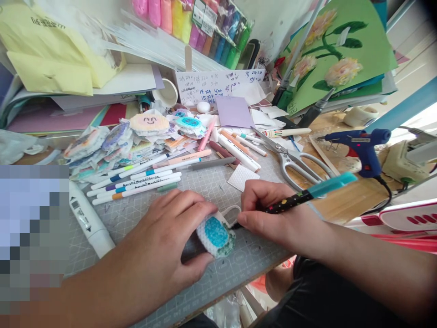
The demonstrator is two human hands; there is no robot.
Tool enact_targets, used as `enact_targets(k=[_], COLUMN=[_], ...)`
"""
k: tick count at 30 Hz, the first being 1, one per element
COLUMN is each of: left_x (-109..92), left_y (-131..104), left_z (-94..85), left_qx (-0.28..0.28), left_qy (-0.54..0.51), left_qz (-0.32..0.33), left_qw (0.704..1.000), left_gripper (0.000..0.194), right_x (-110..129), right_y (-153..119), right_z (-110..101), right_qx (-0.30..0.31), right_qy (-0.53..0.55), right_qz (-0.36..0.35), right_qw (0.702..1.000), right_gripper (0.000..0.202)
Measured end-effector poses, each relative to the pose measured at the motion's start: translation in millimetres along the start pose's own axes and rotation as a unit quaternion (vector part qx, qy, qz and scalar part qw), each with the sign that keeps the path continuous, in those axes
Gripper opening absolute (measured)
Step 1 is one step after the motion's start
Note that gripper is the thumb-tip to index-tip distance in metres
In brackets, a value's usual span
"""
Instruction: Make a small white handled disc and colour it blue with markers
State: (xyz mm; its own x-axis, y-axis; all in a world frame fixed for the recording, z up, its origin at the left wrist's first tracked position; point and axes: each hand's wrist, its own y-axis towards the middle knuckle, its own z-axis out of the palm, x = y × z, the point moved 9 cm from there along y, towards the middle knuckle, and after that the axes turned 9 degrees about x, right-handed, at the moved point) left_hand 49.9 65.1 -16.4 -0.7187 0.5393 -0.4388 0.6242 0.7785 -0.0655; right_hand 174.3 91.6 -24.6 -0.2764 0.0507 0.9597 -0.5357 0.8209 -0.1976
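Observation:
My left hand [174, 232] holds a small padded white piece [215, 233] with a blue oval in its middle and green colouring along its lower right edge. The thumb is at its lower side and the fingers lie along its upper left side. My right hand [269, 216] is closed round a black pen [288, 201] with coloured dots and a teal end. The pen's dark tip is at the right edge of the padded piece, beside a thin white loop. Whether the tip touches the piece is hard to tell.
Several markers [143, 184] and a pile of coloured padded pieces [112, 146] lie behind my left hand. Scissors [290, 161] and a blue glue gun [363, 146] are at the right. A thick white marker [89, 221] lies on the grey cutting mat [205, 284].

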Motion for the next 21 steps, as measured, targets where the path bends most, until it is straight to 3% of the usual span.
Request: enact_targets(k=[8, 12, 21], left_x=[0.3, 0.4, 0.4], left_y=[-1.8, -1.4, -0.6], left_z=[-0.1, -1.1, -2.1], left_qx=[-0.007, -0.011, -0.009], left_qy=[-0.002, -0.005, -0.014], left_qz=[-0.003, -0.016, -0.015], left_qw=[1.0, 1.0, 1.0], left_gripper=[0.04, 0.04, 0.039], right_x=[-1.1, 1.0, -4.3], right_y=[0.5, -0.1, 1.2], right_z=[-0.3, -4.9, -1.9], right_qx=[0.007, -0.02, 0.004], right_qy=[0.001, -0.01, 0.013], right_qz=[0.003, -0.01, 0.013], right_qw=[1.0, 1.0, 1.0], right_gripper=[0.021, 0.022, 0.021])
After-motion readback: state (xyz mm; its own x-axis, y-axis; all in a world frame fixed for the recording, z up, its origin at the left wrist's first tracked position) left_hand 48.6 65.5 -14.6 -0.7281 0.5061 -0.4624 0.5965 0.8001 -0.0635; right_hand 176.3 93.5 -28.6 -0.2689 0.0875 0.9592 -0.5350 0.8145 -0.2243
